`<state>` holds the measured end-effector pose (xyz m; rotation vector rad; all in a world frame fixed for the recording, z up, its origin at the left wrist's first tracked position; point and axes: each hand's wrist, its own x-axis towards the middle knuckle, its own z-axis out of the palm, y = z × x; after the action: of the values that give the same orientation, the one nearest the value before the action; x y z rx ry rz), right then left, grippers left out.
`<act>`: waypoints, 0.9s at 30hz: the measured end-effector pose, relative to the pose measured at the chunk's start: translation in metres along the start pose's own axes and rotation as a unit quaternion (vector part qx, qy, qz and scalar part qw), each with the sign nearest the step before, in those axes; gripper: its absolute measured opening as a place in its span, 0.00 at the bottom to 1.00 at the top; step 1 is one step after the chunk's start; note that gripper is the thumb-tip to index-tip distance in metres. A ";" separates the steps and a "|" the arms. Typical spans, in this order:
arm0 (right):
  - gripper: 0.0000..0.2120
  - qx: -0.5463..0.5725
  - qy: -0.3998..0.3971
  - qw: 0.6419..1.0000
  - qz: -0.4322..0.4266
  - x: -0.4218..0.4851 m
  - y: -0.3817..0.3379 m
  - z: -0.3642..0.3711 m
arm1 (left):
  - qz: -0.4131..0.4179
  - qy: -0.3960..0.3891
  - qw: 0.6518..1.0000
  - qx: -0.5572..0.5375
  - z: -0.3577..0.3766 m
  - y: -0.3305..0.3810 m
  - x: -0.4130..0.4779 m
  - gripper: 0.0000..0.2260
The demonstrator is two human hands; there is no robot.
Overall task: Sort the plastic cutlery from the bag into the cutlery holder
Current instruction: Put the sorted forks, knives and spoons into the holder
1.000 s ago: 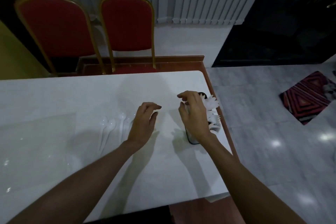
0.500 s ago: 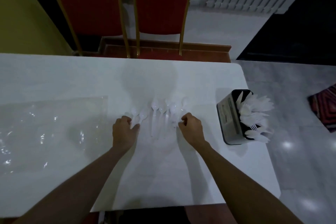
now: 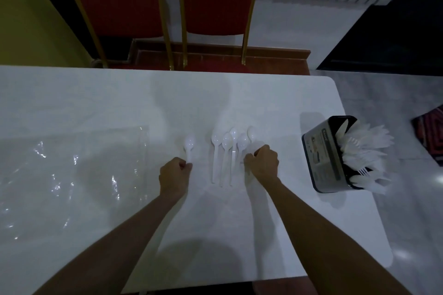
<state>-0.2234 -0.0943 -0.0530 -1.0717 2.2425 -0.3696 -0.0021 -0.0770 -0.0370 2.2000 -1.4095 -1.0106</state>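
Left hand (image 3: 175, 172) is pinching lone white spoon (image 3: 189, 145); right hand (image 3: 262, 163) is gripping rightmost spoons (image 3: 243, 141); cutlery holder (image 3: 320, 159) likely awaiting both.

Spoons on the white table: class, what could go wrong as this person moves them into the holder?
The cutlery holder stands near the table's right edge, already crammed; pushing more in may spill pieces or nudge it off. The three loose spoons are white on a white, dimly lit table, so one could be missed.
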 end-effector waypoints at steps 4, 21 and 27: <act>0.18 0.025 -0.008 0.999 0.035 -0.011 0.008 -0.001 | -0.003 -0.027 0.997 -0.073 -0.001 0.021 0.009 0.08; 0.17 0.043 -0.076 0.996 -0.001 -0.013 -0.019 0.004 | -0.007 -0.140 0.990 0.011 0.024 0.046 0.017 0.06; 0.12 0.087 -0.077 0.993 -0.022 -0.008 -0.030 0.000 | -0.017 -0.152 0.988 -0.014 0.014 0.032 0.020 0.07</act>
<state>-0.2012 -0.1072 -0.0353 -1.0222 2.0139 -0.4753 -0.0282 -0.1084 -0.0346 2.1238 -1.4743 -1.4165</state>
